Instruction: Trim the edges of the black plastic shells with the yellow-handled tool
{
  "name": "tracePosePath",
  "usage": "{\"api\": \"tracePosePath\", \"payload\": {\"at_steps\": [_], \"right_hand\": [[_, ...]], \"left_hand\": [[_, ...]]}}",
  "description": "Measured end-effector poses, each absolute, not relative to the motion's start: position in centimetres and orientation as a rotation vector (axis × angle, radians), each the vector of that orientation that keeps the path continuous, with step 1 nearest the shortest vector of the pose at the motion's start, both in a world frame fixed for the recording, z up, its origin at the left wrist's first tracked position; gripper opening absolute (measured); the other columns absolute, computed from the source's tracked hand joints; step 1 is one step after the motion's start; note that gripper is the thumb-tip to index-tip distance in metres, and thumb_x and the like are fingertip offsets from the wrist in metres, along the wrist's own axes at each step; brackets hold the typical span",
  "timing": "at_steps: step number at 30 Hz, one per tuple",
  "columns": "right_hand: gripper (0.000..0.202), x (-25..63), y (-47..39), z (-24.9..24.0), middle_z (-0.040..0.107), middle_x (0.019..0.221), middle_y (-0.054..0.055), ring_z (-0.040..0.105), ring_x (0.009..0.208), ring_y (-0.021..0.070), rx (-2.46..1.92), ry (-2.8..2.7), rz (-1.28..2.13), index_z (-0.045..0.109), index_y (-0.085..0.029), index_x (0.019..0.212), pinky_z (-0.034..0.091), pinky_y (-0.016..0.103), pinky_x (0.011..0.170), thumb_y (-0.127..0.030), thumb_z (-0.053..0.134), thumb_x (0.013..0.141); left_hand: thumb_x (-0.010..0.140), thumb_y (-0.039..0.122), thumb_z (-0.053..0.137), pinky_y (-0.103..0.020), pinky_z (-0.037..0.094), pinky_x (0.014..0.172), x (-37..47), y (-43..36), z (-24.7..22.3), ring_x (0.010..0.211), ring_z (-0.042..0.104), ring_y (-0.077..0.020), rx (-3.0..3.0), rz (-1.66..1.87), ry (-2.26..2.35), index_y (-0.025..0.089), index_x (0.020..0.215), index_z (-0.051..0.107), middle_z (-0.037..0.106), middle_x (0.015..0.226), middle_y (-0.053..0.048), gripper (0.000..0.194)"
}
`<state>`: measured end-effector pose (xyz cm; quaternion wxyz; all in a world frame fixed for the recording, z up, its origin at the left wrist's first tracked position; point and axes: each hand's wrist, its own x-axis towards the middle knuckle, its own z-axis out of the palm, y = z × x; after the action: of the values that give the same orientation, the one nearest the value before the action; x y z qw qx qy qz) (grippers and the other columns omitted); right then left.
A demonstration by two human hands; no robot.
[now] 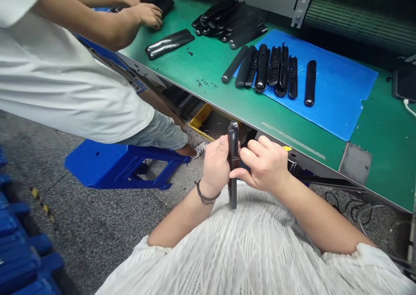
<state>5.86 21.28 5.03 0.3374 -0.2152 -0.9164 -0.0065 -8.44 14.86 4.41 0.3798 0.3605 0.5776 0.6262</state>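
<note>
Beside the green bench [208,86], the left hand [216,165] wrapped its fingers round a black case [233,136] near the lap, seemingly to steady it while the right hand [268,162] set its thumb there, other fingers curled; whether they pinched anything, I couldn't tell

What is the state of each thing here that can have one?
Left hand: closed around black piece
Right hand: fingers curled, thumb touching black piece
Black piece: held off the table
Blue sheet: flat, bearing long parts
Yellow box: open, partly hidden
</note>
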Motion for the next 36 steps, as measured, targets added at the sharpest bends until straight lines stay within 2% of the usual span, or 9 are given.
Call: {"api": "tracePosePath", "payload": {"at_steps": [11, 19, 25, 31, 36], "right_hand": [[0.063, 6.4, 20.6, 4.1, 0.053, 0.072, 0.003, 0.034, 0.072, 0.0186, -0.594, -2.464, 0.071, 0.063, -0.020, 0.078, 0.021, 0.034, 0.062, -0.072, 0.037, 0.103], [0.067, 6.0, 19.2, 3.8, 0.049, 0.067, 0.002, 0.031, 0.069, 0.0179, -0.541, -2.509, 0.106, 0.056, -0.020, 0.068, 0.019, 0.034, 0.062, -0.071, 0.032, 0.105], [0.065, 5.9, 18.7, 3.3, 0.049, 0.068, 0.002, 0.032, 0.068, 0.0173, -0.465, -2.594, 0.144, 0.055, -0.020, 0.069, 0.018, 0.034, 0.062, -0.074, 0.038, 0.102], [0.068, 5.8, 17.8, 3.1, 0.051, 0.071, 0.002, 0.035, 0.070, 0.0175, -0.395, -2.714, 0.243, 0.056, -0.020, 0.074, 0.019, 0.034, 0.061, -0.086, 0.047, 0.090], [0.058, 5.7, 17.3, 3.1, 0.053, 0.074, 0.002, 0.037, 0.073, 0.0185, -0.353, -2.818, 0.195, 0.057, -0.020, 0.078, 0.018, 0.034, 0.061, -0.075, 0.049, 0.097]], "left_hand": [[0.102, 0.068, 0.045, -0.029, 0.037, 0.049, -8.1, 15.8, 3.6, 0.053, 0.045, -0.0129, 0.823, 1.632, 1.469, 0.020, 0.067, 0.053, 0.052, 0.060, -0.002, 0.060], [0.097, 0.083, 0.031, -0.030, 0.035, 0.042, -8.3, 16.6, 3.9, 0.045, 0.042, -0.0127, 0.793, 1.692, 1.459, 0.023, 0.066, 0.047, 0.045, 0.051, 0.001, 0.068], [0.092, 0.087, 0.035, -0.028, 0.030, 0.037, -9.1, 17.3, 4.1, 0.038, 0.035, -0.0100, 0.615, 1.711, 1.359, 0.024, 0.063, 0.042, 0.037, 0.047, 0.004, 0.070], [0.091, 0.088, 0.039, -0.026, 0.025, 0.034, -10.8, 17.8, 3.8, 0.035, 0.031, -0.0082, 0.410, 1.708, 1.295, 0.023, 0.065, 0.045, 0.035, 0.046, 0.006, 0.070], [0.093, 0.082, 0.046, -0.025, 0.022, 0.033, -12.1, 18.0, 3.5, 0.033, 0.029, -0.0074, 0.272, 1.692, 1.250, 0.023, 0.067, 0.045, 0.034, 0.046, 0.007, 0.065]]}}
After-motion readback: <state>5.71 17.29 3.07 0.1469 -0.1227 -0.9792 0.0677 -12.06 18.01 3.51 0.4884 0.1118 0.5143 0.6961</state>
